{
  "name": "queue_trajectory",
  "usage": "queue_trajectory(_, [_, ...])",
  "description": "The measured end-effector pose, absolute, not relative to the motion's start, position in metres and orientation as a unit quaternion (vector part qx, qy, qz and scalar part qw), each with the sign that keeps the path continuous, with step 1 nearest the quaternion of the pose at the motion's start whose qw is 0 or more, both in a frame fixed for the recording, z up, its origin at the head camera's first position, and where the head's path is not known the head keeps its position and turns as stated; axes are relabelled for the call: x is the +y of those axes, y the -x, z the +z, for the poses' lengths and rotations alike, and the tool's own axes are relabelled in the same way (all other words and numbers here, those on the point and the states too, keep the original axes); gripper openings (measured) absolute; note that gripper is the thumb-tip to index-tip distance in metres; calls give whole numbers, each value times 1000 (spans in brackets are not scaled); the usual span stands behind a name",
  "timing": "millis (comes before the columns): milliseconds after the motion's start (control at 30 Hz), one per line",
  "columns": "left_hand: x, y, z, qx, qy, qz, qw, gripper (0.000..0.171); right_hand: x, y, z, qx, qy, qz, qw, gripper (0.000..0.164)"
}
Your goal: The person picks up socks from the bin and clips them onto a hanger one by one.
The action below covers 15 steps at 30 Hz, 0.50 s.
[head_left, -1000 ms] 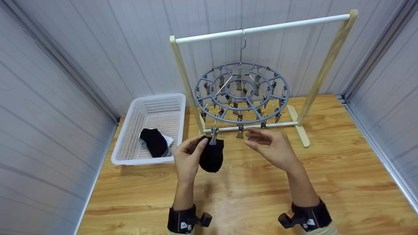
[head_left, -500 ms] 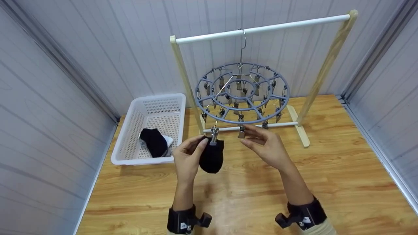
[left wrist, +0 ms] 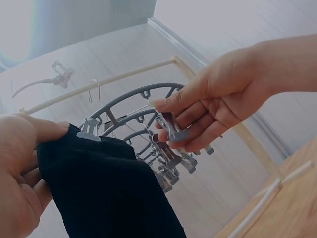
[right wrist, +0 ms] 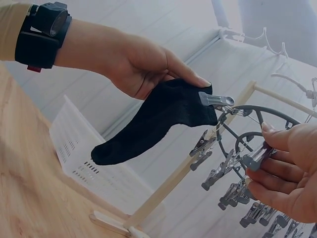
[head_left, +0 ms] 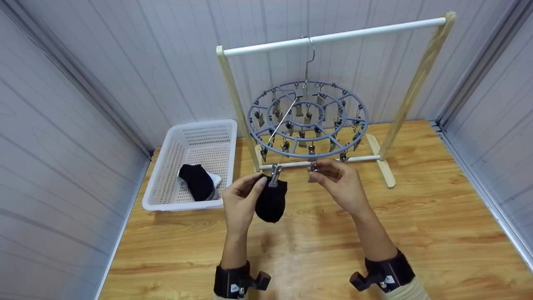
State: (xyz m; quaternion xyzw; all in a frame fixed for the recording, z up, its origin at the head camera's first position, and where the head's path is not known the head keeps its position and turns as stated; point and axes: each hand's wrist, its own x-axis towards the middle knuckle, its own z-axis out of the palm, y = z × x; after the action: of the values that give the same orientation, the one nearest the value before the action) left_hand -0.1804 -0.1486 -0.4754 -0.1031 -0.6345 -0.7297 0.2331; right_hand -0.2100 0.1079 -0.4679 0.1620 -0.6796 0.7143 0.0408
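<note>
My left hand (head_left: 240,202) pinches the cuff of a black sock (head_left: 270,204) between thumb and fingers. A metal clip (left wrist: 89,130) of the round drying hanger (head_left: 308,156) bites the same cuff near its middle, and the sock's toe hangs down. To the right, my right hand (head_left: 343,183) pinches another metal clip (right wrist: 257,154) at the hanger's near rim, with nothing visible in that clip's jaws. The grey-blue hanger carries several more clips (right wrist: 233,194) on its rings.
The hanger hooks over the white bar (head_left: 374,31) of a wooden stand (head_left: 416,89). At the left, a white basket (head_left: 156,196) holds another black sock (head_left: 196,181) over lighter ones. Panelled walls (head_left: 62,125) rise around the wood-grain surface (head_left: 316,258).
My right hand has moved left and taken hold of a clip. The hanger has turned slightly, its near clips shifting right. My left hand keeps its pinch on the sock, almost unmoved.
</note>
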Motion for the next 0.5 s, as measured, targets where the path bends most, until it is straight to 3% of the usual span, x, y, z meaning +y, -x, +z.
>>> queue_trajectory(500, [-149, 182, -478, -661, 105, -713, 210, 17, 109, 209, -467, -677, -159, 717, 46, 30])
